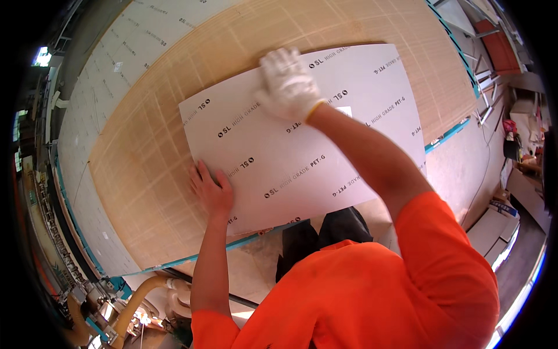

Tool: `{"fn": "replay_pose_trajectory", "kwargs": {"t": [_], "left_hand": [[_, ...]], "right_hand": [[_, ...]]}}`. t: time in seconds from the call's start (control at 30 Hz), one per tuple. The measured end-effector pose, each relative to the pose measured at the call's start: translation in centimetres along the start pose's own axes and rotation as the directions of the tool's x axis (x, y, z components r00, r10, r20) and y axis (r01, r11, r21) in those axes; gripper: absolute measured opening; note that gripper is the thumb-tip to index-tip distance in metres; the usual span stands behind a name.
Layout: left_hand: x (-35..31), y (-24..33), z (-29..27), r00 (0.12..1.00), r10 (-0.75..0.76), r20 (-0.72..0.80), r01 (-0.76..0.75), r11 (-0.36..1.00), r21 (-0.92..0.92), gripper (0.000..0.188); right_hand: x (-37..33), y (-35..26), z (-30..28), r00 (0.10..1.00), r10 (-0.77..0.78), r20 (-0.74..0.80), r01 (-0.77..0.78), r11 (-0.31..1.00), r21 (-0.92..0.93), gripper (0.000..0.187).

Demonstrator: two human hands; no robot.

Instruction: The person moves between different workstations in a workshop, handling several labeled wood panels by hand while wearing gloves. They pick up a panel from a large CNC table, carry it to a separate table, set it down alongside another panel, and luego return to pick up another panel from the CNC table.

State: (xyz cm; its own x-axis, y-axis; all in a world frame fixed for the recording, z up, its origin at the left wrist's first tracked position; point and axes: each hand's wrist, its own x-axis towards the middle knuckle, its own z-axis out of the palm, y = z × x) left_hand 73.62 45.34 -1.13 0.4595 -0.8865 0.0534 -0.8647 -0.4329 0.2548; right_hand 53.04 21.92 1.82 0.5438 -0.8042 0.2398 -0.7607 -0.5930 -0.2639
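Note:
A large pale panel (pixel 302 145) with printed protective film lies flat on a tan wooden board (pixel 145 168), its near edge reaching past the table's front edge. My right hand (pixel 289 84), in a white knitted glove with a yellow cuff, rests on the panel near its far edge, fingers stretched out toward that edge. Bare, my left hand (pixel 212 189) lies at the panel's left edge, its fingers spread, partly on the panel and partly over the edge. A small white label (pixel 345 110) shows beside my right wrist.
Under the tan board, a larger film-covered sheet (pixel 110 75) shows at the left and far side. Teal edging (pixel 447 135) runs along the table. A ribbed yellowish hose (pixel 136 299) and machinery stand at the lower left. Flat boards (pixel 493 235) and clutter lie at the right.

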Motion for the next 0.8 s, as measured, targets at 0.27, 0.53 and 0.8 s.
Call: {"fn": "replay_pose_trajectory", "kwargs": {"t": [0.27,0.53,0.8], "left_hand": [[-1.0,-3.3,2.0,1.0,-0.006,-0.013,0.006,0.999,-0.035,0.061],[-0.6,-0.9,0.9,1.0,-0.02,-0.019,0.019,0.999,-0.036,0.061],[-0.7,3.4,-3.3,0.993,-0.118,0.006,0.118,0.992,-0.034,0.059]], "right_hand": [[2.5,-1.9,-8.5,0.914,-0.187,0.36,0.048,0.931,0.363,0.066],[-7.9,27.4,-15.1,0.93,0.359,0.072,-0.274,0.813,-0.514,0.065],[0.8,8.5,0.2,0.995,-0.081,0.052,0.087,0.987,-0.137,0.067]]}}
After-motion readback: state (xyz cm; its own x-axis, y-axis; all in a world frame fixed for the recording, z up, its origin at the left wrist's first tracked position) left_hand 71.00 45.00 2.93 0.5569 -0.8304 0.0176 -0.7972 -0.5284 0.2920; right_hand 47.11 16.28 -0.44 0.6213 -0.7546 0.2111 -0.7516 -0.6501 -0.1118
